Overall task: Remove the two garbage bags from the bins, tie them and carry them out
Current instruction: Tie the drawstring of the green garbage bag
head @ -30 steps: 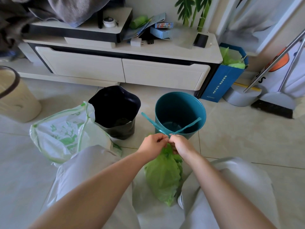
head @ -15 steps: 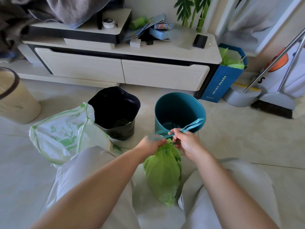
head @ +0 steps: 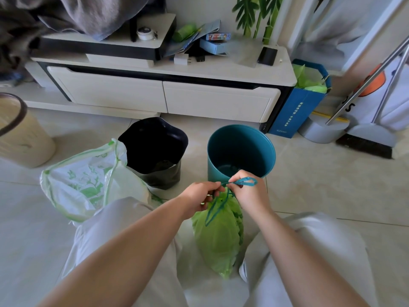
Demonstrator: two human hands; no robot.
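A green garbage bag (head: pixel 218 235) lies on the floor between my knees, its neck gathered. My left hand (head: pixel 200 197) pinches its teal drawstring (head: pixel 242 181) at the neck. My right hand (head: pixel 249 193) holds a loop of the same drawstring just above the bag. A white garbage bag with green leaf print (head: pixel 88 180) sits unheld at my left knee, its mouth still wide. Behind them stand a bin with a black liner (head: pixel 155 151) and a teal bin (head: pixel 241 151) with no bag in it.
A white TV cabinet (head: pixel 163 94) runs along the back. A beige bin (head: pixel 20 131) stands at the far left. A blue paper bag (head: pixel 298 107), a dustpan (head: pixel 323 129) and a broom (head: pixel 367 142) crowd the right. Tiled floor lies all around.
The two drawstring ends stuck out apart a second ago. They were then drawn together to the right, and now one loop is in my right hand while a strand hangs over the bag.
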